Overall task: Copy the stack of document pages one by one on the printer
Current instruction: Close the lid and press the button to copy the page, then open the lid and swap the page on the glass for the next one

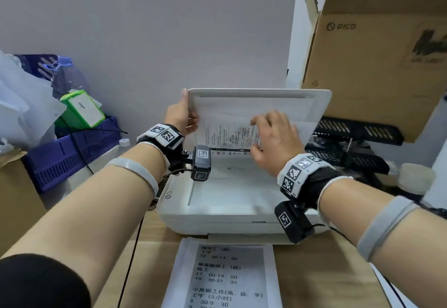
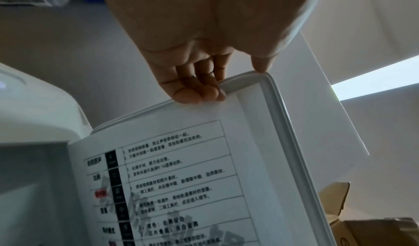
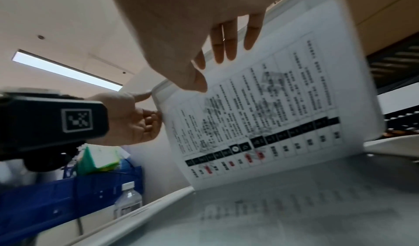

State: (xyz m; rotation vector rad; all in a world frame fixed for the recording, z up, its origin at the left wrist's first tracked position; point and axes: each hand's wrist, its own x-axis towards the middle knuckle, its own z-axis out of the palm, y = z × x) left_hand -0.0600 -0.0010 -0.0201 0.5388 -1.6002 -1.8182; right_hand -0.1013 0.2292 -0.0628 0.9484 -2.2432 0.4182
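A: Quick one. Lid (image 1: 260, 94) of the printer (image 1: 217, 215) is up, standing nearly upright at the far side. Left hand (image 1: 180, 115) grips its left edge, thumb behind, fingers (image 2: 199, 90) curled round the front rim.

B: And the page?

A: Page (image 1: 229, 136) stands against the lid's inner face, print towards the glass (image 1: 229, 186), bottom edge down near the glass's far edge. Long axis seems to run left-right; the text rows stand on end in the right wrist view.

B: Right hand?

A: Right hand (image 1: 275, 138) is flat on the page's upper half, fingers (image 3: 223, 42) straight, pressing not pinching. It's blurred, so I can't say if the thumb hooks an edge.

B: What does the next move turn on?

A: Page is just beyond the right fingers, glass directly below and nearer. Right hand is the closer one; left is tied up with the lid. My guess: page is either going down or coming off.

B: Anything else?

A: One printed sheet (image 1: 227, 274) lies on the table (image 1: 314, 271) near the printer's front. Cardboard box (image 1: 377, 41) far right, blue crate (image 1: 72, 153) left.
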